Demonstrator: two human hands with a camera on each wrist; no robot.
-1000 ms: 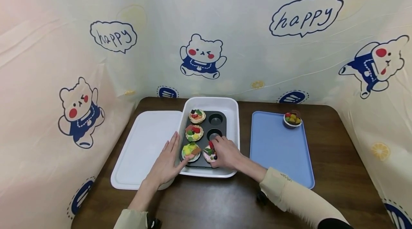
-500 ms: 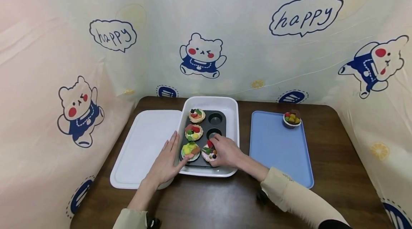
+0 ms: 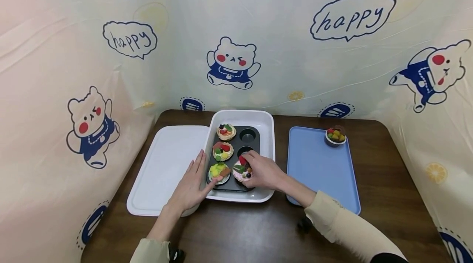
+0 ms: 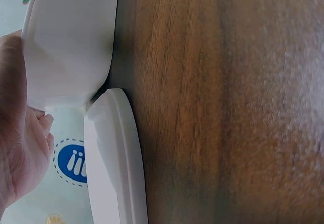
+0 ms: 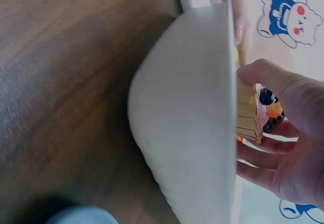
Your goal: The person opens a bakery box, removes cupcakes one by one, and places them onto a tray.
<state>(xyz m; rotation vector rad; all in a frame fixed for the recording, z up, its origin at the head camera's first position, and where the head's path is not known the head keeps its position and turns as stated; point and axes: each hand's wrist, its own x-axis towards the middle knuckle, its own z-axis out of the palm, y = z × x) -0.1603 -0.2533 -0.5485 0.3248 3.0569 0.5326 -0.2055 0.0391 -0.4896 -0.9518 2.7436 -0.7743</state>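
My right hand (image 3: 267, 172) pinches a toy fruit tart (image 3: 240, 171) with pink cream and berries at the front right of a dark muffin tin (image 3: 236, 141). In the right wrist view its pleated tan side (image 5: 246, 113) shows raised above the white basin's rim, between thumb and fingers. My left hand (image 3: 189, 187) lies with straight fingers along the left rim of the deep white basin (image 3: 267, 131) that holds the tin. Its thumb reaches over the rim to a green-and-yellow tart (image 3: 219, 171). Two more tarts, a middle one (image 3: 222, 151) and a back one (image 3: 226, 132), fill the left column.
A white flat tray (image 3: 166, 160) lies left of the basin, partly beneath my left hand. To the right is a blue tray (image 3: 319, 168), with a small cup of fruit pieces (image 3: 335, 137) at its back right corner. Empty cups (image 3: 247, 135) show in the tin's right column.
The pink tart has risen and tipped a little out of its cup in my right hand, which shifted slightly right and up. My left hand has stayed put.
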